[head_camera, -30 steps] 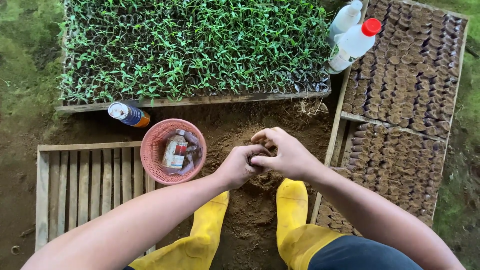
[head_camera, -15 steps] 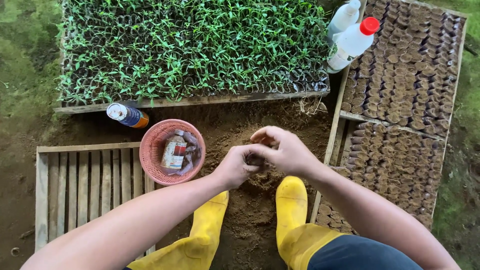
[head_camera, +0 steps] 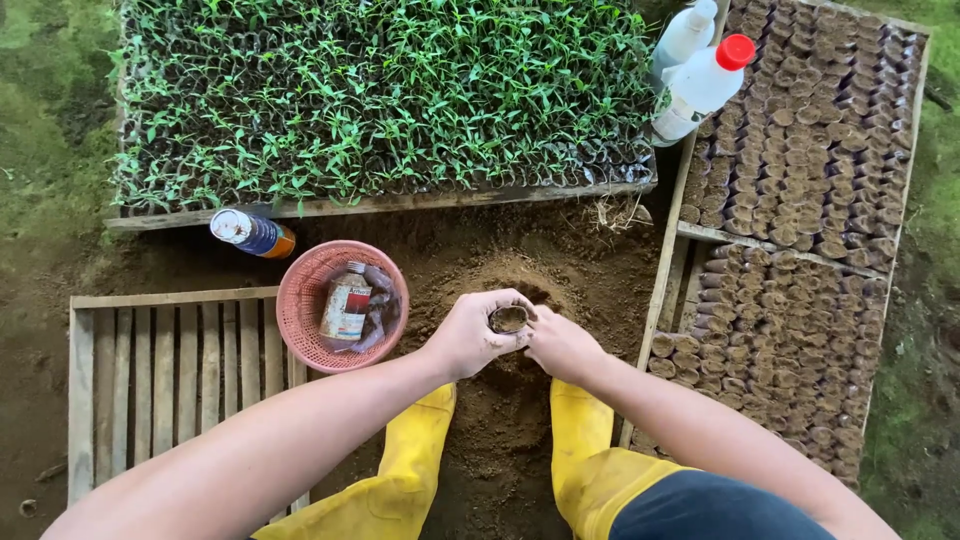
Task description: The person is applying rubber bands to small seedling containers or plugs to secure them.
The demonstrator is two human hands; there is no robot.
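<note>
Left hand (head_camera: pixel 468 335) curled around a small soil-filled seedling pot (head_camera: pixel 509 319), fingers wrapped close on its near and left side. Right hand (head_camera: pixel 562 343) touches the pot from the right, fingers bent narrow against the rim; fingertips partly hidden. Pot held just above the soil heap (head_camera: pixel 500 420), between two yellow rubber boots (head_camera: pixel 583 440). Pink basket (head_camera: pixel 300 305) with a small bottle (head_camera: pixel 346 301) sits just left. Tray of filled pots (head_camera: pixel 800 200) to the right; green seedlings (head_camera: pixel 380 90) beyond.

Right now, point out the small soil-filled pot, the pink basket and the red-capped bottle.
small soil-filled pot (head_camera: pixel 509 319): head view, on the soil at its mouth.
pink basket (head_camera: pixel 297 299): head view, on its left wall.
red-capped bottle (head_camera: pixel 700 88): head view, on its white body.
</note>
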